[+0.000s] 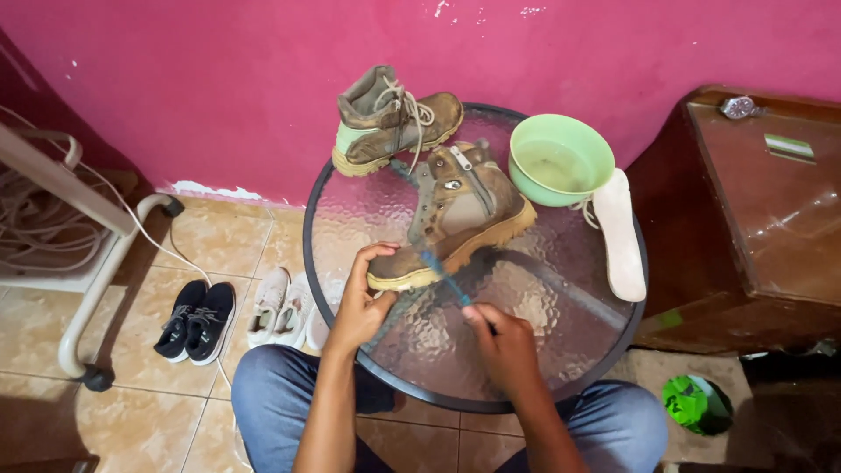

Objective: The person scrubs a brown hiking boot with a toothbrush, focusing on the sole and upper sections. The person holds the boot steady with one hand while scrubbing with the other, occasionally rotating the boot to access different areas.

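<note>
Left hand (361, 302) steadies boot (455, 219); right hand (501, 346) pinches brush (445, 278).

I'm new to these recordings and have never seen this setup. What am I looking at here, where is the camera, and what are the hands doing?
There is no machine: a person seated in blue jeans works with bare hands, and the one camera sits on their head, looking down. In front is a round textured glass table against a pink wall. The left hand steadies the toe of a worn brown lace-up boot. The right hand holds a thin blue-handled brush against that boot's toe. Behind stands the second brown boot, beside a green plastic bowl of cloudy water and a white insole. On the tiled floor lie black sneakers and white sneakers.
</note>
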